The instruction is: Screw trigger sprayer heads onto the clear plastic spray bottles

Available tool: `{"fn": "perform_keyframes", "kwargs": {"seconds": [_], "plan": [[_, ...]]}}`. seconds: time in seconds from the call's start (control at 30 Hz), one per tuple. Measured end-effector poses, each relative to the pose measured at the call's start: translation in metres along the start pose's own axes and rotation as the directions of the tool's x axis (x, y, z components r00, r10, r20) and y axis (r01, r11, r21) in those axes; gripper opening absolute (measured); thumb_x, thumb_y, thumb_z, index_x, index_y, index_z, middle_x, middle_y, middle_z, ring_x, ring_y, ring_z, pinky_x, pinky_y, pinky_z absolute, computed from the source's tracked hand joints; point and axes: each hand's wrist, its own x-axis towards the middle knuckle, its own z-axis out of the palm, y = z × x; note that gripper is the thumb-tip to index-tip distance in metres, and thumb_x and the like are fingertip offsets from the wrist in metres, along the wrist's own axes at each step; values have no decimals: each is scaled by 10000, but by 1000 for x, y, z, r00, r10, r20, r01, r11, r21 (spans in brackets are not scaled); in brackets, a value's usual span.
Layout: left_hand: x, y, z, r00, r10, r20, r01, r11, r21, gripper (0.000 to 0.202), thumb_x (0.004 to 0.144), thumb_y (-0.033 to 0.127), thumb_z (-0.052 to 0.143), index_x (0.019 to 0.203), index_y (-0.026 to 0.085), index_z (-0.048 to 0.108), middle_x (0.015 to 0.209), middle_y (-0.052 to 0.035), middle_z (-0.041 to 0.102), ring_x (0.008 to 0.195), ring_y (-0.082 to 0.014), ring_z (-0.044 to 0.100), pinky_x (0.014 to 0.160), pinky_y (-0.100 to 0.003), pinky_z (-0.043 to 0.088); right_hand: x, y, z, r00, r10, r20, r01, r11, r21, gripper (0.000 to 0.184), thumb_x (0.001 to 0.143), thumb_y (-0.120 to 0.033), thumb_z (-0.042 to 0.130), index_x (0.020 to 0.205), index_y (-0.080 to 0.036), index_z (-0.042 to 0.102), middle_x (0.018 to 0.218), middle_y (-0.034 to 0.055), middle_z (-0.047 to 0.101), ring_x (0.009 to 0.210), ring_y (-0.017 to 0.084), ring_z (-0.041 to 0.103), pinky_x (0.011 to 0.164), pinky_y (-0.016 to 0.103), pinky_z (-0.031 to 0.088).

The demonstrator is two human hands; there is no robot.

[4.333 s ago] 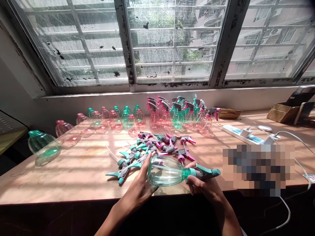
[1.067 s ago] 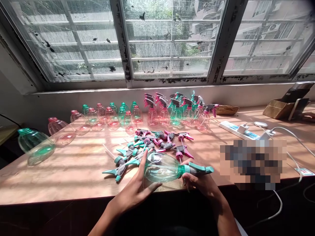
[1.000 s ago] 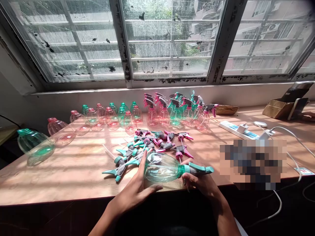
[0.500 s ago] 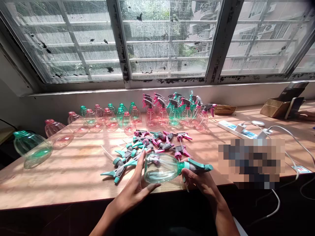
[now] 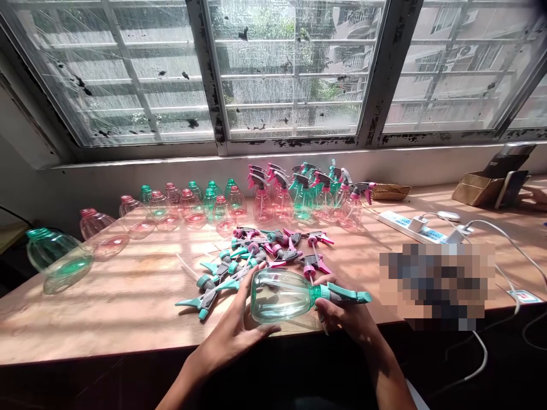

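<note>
A clear green spray bottle (image 5: 280, 296) lies on its side between my hands, above the table's front edge, its neck to the right. My left hand (image 5: 239, 319) cups the base end, fingers behind and thumb below. At the neck sits a teal and grey trigger spray head (image 5: 342, 292), and my right hand (image 5: 344, 316) grips its collar. A thin pale strip shows below my right fingers; I cannot tell what it is. Just beyond the bottle lies a pile of loose trigger spray heads (image 5: 277, 250), pink, teal and grey, some with thin tubes.
Several open pink and green bottles (image 5: 188, 210) stand at the back left. Bottles with spray heads (image 5: 303, 199) stand at back centre. A power strip (image 5: 412, 228) with white cables, a brown packet (image 5: 391, 191) and a cardboard box (image 5: 478, 185) are to the right. A person's hand (image 5: 534, 196) shows at the far right.
The bottle and both hands stay almost in place. My right hand's fingers have shifted around the spray head's collar, and the head is turned slightly.
</note>
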Motion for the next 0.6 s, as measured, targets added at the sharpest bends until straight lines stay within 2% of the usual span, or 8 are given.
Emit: {"fn": "perform_keyframes", "kwargs": {"seconds": [0.07, 0.2, 0.33, 0.43, 0.53, 0.6], "plan": [[0, -2, 0, 999, 39, 17, -40, 999, 36, 1039, 962, 459, 680, 1638, 359, -103, 1754, -42, 6, 1593, -342, 104, 1276, -485, 227, 0, 3, -1, 1000, 20, -7, -20, 999, 31, 412, 791, -503, 824, 1004, -227, 604, 563, -49, 631, 454, 129, 548, 434, 221, 405], [-3, -10, -1, 998, 54, 27, -56, 992, 114, 931, 1028, 458, 563, 1626, 372, -146, 1753, -38, 1, 1596, -347, 59, 1278, -537, 163, 0, 4, -1, 1000, 13, -13, -12, 999, 33, 416, 795, -492, 827, 1006, -211, 604, 566, -42, 652, 452, 115, 531, 445, 214, 389], [-3, -12, -3, 1000, 6, 21, -7, 999, 41, 1081, 937, 504, 696, 1635, 352, -115, 1752, -54, 1, 1593, -368, 13, 1278, -554, 123, 0, 1, 0, 1000, -14, -9, 14, 1000, -18, 368, 795, -463, 828, 977, -230, 610, 610, -55, 633, 462, 113, 524, 442, 223, 393], [1, -8, -6, 999, 26, -31, -24, 997, 68, 1017, 913, 505, 726, 1657, 327, 56, 1748, -60, 86, 1594, -365, 19, 1287, -550, 68, 1, 1, 0, 1000, -24, 18, 25, 997, -76, 330, 797, -436, 829, 970, -244, 623, 622, -56, 629, 464, 115, 522, 436, 225, 394], [3, -6, -6, 997, 67, -39, -62, 993, 97, 987, 879, 442, 788, 1641, 364, 166, 1746, -33, 109, 1596, -357, 47, 1291, -540, 106, 1, 1, 0, 1000, -20, -4, 19, 998, -62, 335, 791, -451, 830, 959, -250, 621, 603, -56, 628, 467, 124, 522, 435, 228, 395], [3, -9, -3, 996, 91, -26, -89, 994, 59, 1019, 885, 399, 794, 1640, 401, 109, 1751, -13, 59, 1597, -345, 46, 1284, -524, 179, 1, 1, 0, 1000, -3, -25, 3, 1000, -15, 353, 788, -465, 833, 953, -247, 610, 586, -55, 634, 472, 126, 524, 446, 227, 396]]}}
